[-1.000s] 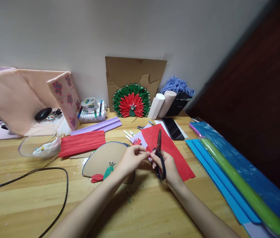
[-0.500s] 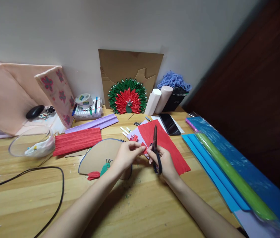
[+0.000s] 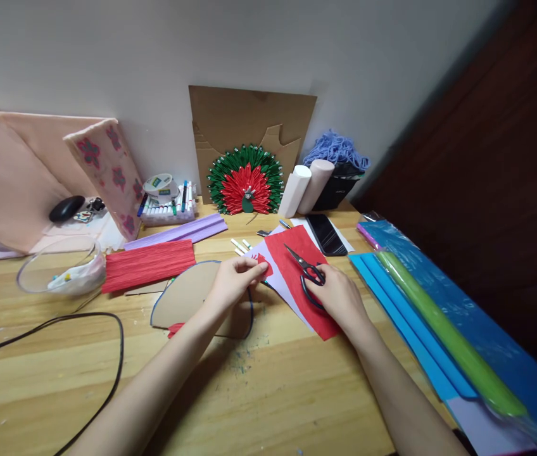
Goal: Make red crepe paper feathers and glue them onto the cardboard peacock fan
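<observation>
My left hand (image 3: 236,282) pinches a small red crepe paper piece (image 3: 263,263) between thumb and fingers, above the edge of a lilac sheet (image 3: 282,285). In my right hand (image 3: 339,294) are black-handled scissors (image 3: 303,263), fingers at the handle loops and blades pointing away to the left. They lie on or just over a red crepe paper sheet (image 3: 292,239); I cannot tell which. Under my left forearm is a cardboard fan shape (image 3: 183,294) with a blue edge. A red paper petal (image 3: 176,329) shows beside the forearm, which hides the rest.
A finished red and green paper peacock (image 3: 247,183) leans on cardboard (image 3: 249,114) at the back. Folded red crepe paper (image 3: 149,266), a clear bowl (image 3: 59,269) and a black cable (image 3: 119,354) lie left. A phone (image 3: 326,234) and rolled papers (image 3: 439,323) are right.
My hands have drawn apart. The right has moved right and lowered the scissors over the red sheet; the left has shifted slightly left with the red piece. The forearm now covers the green bird shape.
</observation>
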{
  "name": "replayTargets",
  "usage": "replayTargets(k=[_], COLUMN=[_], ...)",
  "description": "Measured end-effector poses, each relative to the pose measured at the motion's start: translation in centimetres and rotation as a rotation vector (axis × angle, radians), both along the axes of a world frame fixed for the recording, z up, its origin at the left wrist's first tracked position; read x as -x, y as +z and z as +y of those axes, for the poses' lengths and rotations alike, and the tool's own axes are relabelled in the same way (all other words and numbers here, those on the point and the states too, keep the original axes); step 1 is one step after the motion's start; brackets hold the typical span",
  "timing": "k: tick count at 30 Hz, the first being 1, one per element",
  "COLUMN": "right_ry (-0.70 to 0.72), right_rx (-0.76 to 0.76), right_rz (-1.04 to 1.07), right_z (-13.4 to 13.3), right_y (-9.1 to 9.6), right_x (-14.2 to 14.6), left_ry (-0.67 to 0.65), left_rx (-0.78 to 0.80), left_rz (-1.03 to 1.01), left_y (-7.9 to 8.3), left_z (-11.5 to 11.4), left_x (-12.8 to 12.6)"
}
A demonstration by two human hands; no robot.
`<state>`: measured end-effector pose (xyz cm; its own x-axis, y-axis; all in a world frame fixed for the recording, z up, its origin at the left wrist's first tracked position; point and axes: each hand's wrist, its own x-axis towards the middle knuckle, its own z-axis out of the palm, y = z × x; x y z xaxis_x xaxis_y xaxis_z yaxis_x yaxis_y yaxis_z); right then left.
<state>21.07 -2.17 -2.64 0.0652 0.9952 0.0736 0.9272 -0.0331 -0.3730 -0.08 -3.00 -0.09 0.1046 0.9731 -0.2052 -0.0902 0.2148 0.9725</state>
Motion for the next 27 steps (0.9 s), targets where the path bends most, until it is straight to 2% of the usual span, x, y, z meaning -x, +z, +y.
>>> replayTargets(k=[4, 7, 9, 11, 14, 16, 20, 27], right_ry=[0.010, 0.027, 0.076, 0.146, 0.206, 0.200, 0.169, 0.197], right_rx=[0.012, -0.071, -0.168, -0.198, -0.040, 0.011, 0.036, 0.032], right_rz=[-0.106, -0.063, 0.113, 0.428, 0.893, 1.035, 1.127, 1.118], right_z=[0.2, -0.1, -0.5, -1.0, -1.9, -2.3, -2.3, -2.1], right_y=[-0.9, -0.7, -0.2, 0.3, 0.7, 0.6, 0.3, 0.3], right_x=[-0.3, -0.1, 0.5, 1.4, 3.0, 3.8, 4.1, 3.8], left_ry=[0.017, 0.025, 0.040, 0.062, 0.079, 0.073, 0.045, 0.010], left_rx=[-0.010, -0.010, 0.000, 0.023, 0.055, 0.064, 0.060, 0.062], left_rz=[0.017, -0.003, -0.028, -0.063, -0.094, -0.082, -0.038, 0.000], left_y=[0.2, 0.0, -0.4, -0.9, -1.5, -1.7, -1.9, -2.0], left_z=[-0.1, -0.2, -0.2, -0.4, -0.7, -0.9, -1.1, -1.0], left_x=[0.0, -0.3, -0.6, -1.0, -1.6, -2.0, -2.2, -2.1])
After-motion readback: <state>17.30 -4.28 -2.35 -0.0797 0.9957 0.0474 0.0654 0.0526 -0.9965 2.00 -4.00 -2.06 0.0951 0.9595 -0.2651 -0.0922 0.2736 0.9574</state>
